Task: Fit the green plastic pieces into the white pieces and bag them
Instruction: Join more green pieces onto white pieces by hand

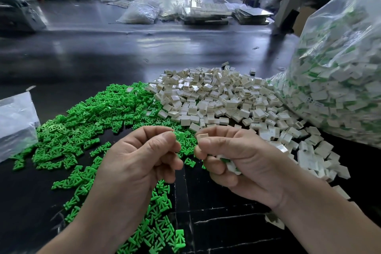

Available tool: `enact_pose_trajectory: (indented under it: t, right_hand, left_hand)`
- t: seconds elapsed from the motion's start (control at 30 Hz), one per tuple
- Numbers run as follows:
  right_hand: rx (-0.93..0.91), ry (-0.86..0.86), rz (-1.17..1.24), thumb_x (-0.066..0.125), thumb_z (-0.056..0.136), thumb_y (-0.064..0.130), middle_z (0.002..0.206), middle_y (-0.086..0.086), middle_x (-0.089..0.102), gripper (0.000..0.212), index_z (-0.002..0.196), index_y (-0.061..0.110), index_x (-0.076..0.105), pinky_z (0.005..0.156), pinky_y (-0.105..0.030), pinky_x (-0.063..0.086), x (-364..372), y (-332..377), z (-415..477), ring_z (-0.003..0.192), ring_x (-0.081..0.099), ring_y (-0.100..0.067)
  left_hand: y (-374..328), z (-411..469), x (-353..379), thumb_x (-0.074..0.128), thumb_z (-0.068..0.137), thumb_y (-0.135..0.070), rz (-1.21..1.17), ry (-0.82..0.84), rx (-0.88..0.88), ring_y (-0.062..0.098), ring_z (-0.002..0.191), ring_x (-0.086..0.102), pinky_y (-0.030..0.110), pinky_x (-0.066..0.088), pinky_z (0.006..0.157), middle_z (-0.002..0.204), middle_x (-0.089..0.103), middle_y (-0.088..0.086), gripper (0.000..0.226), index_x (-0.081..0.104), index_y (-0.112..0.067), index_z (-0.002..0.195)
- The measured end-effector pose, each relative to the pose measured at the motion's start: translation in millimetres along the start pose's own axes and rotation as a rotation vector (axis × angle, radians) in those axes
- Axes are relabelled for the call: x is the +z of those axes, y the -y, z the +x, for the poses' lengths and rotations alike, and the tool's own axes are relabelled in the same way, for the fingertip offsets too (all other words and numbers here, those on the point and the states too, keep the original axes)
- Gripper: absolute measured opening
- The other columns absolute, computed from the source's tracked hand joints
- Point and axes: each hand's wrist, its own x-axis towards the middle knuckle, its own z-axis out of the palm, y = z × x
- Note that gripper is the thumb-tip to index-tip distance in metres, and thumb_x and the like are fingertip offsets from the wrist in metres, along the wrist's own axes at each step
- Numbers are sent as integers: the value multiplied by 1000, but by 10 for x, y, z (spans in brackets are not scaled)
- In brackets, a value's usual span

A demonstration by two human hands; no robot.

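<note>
Watching remotely, I see the green pile [82, 121] spread lower left on the dark worktop [103, 57]. At centre the left hand [144, 154] pinches one green piece [179, 137]. Just beside it, the right hand [233, 161] pinches a white piece [202, 136], with more curled in its palm. Above sits the white pile [216, 97], and there's a stuffed bag [340, 78] far right.

A dark, glossy desk [123, 51] carries loose green pieces [82, 121] spread at near left, touching a heap of white pieces [222, 99] on their right. A bulging clear bag [340, 88] of white-and-green pieces rests at the right edge, and a smaller plastic bag [16, 121] at the left. A filled pouch [140, 13] and flat trays [206, 14] lie at the far side.
</note>
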Motion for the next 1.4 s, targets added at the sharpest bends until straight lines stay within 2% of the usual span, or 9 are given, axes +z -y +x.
enact_pose_trajectory:
  t: [0.1,0.23,0.4,0.57,0.8,1.0,1.17,1.33,1.4]
  right_hand:
    - [12,3,-70,75,78,9,78,-8,63,8,83,13,71,37,-18,37,50,-8,-19,51,51,-10]
    - [-26,-1,-274,74,82,14,81,-12,68,8,90,14,72,35,-19,35,108,-53,-39,49,50,-12]
    - [-111,0,-426,74,86,18,74,-7,61,9,93,13,74,35,-21,38,101,-93,-30,49,48,-14]
    - [-129,-27,-465,74,86,25,76,-13,59,13,97,20,77,38,-23,40,73,-115,-24,52,45,-19]
    - [-215,-74,-513,68,91,38,70,-8,57,18,92,21,74,39,-22,38,78,-140,-32,50,45,-19]
    - [-260,-94,-755,61,100,35,65,7,60,18,88,25,69,41,-17,38,105,-117,-73,47,48,-4]
    - [-188,-66,-935,62,99,37,61,11,59,18,85,26,67,41,-21,37,137,-19,-128,46,47,-4]
    - [-206,-72,-762,62,99,33,64,7,59,17,88,22,70,39,-20,37,189,-11,-163,45,47,-6]
    - [-189,-76,-671,62,98,32,64,1,58,18,85,21,69,38,-22,37,216,-14,-161,44,46,-9]
  left_hand:
    - [3,-12,9,76,65,-32,31,-6,18,17,54,63,23,46,43,74,69,10,16,75,-23,78]
    - [24,-29,16,73,72,-33,109,17,37,18,54,60,23,47,46,70,67,10,16,74,-21,83]
    - [18,-45,22,74,79,-30,240,27,59,19,54,59,23,48,48,67,67,11,12,73,-18,83]
    - [-18,-84,51,67,74,-40,346,-3,99,18,53,62,22,49,49,63,68,11,19,71,-23,81]
    - [2,-69,32,63,81,-34,420,4,137,21,56,67,23,53,51,65,70,9,12,69,-24,79]
    - [-50,-22,-70,63,79,-38,446,119,45,29,57,68,30,54,52,68,69,9,19,70,-21,80]
    - [-77,-7,-90,66,75,-34,439,187,-33,26,54,67,29,54,49,65,67,6,18,71,-17,77]
    - [-34,3,-73,75,81,-34,381,177,22,27,56,66,30,54,51,68,67,8,17,70,-18,78]
    - [-37,27,-105,70,82,-49,443,152,101,26,62,68,31,55,57,72,68,7,30,71,-19,81]
